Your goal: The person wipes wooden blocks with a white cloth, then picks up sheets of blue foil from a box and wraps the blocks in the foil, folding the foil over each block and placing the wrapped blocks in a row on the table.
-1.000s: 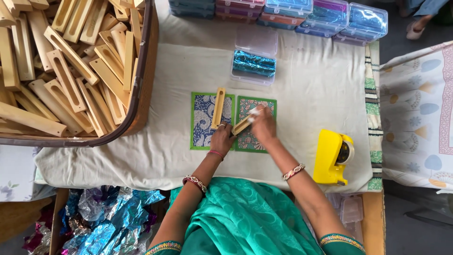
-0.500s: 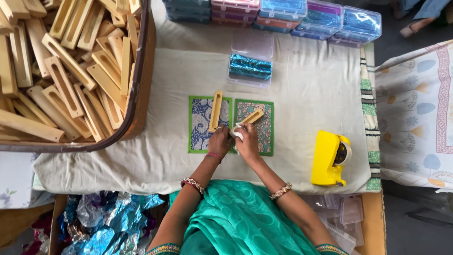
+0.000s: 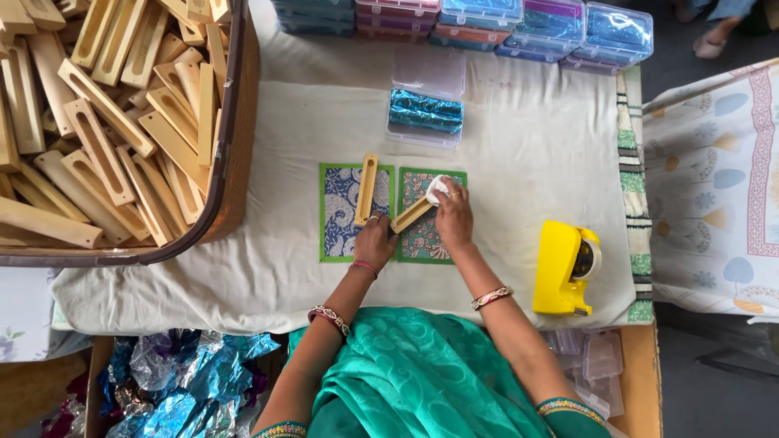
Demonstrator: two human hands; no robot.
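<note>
**Now: wiping a slotted wooden piece on the mats**

Down on the cloth-covered counter point(image 3: 519, 138), we hold a pale wooden piece point(image 3: 411, 216) between both hands. It is a short, flat strip of light yellow wood with a long slot cut down its middle, and it lies tilted across the right patterned mat point(image 3: 422, 243), which has a green border. Our left hand point(image 3: 375, 242) is curled shut around its lower end. Our right hand point(image 3: 454, 217) is closed on a small white cloth point(image 3: 437, 189), pressed against the upper end of the piece.

A second wooden piece point(image 3: 367, 190) of the same kind lies straight on the left patterned mat point(image 3: 339, 212), blue and white. Beyond the mats sits a clear box point(image 3: 426, 105) holding shiny blue foil. A yellow tape dispenser point(image 3: 561, 268) stands to the right, and a basket point(image 3: 235, 162) heaped with more slotted pieces is to the left.
</note>
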